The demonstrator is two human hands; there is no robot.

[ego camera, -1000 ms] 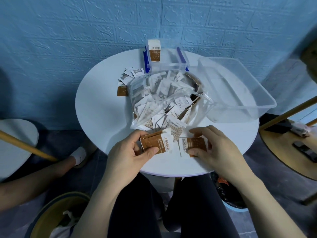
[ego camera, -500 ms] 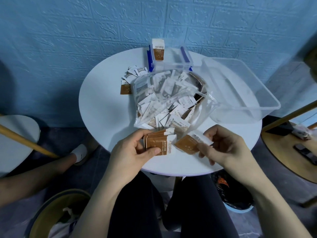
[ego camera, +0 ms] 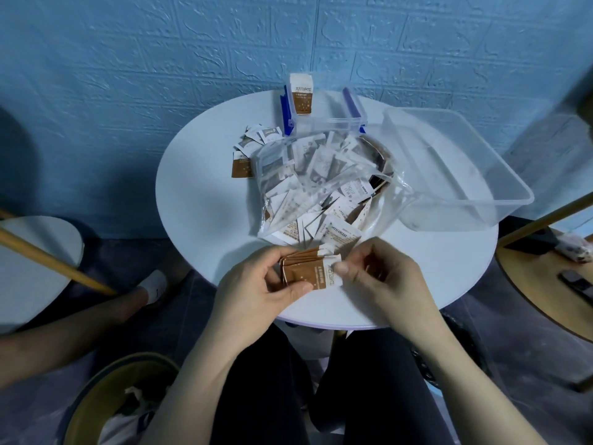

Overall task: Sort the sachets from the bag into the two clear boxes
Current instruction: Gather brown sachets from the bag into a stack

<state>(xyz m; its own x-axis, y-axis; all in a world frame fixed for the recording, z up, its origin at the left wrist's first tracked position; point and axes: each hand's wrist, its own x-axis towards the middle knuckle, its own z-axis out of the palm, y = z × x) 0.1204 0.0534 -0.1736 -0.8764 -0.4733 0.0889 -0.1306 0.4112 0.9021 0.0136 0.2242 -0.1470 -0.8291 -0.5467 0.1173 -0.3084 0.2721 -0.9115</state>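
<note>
The round white worktop (ego camera: 199, 200) is carrying everything: at the far right the large clear box (ego camera: 500, 200) is sitting bare, at the far middle the small clear box (ego camera: 324, 123) with blue clips is holding one brown-and-white sachet upright, and in the centre the clear bag (ego camera: 321, 187) is lying slumped and spilling sachets toward the near edge, with a few loose sachets (ego camera: 253, 146) just left of it. These packets are looking light, thin and flexible, likely slick-faced, so a fanned stack may be sliding apart; pinching across the flat faces near an edge seems the safest hold. At the near edge the left hand (ego camera: 256, 290) is gripping a stack of brown sachets (ego camera: 308, 271), thumb on top and fingers curled beneath. The right hand (ego camera: 382, 274) is pinching the white end of the top packet between thumb and forefinger, other fingers curled in.
</note>
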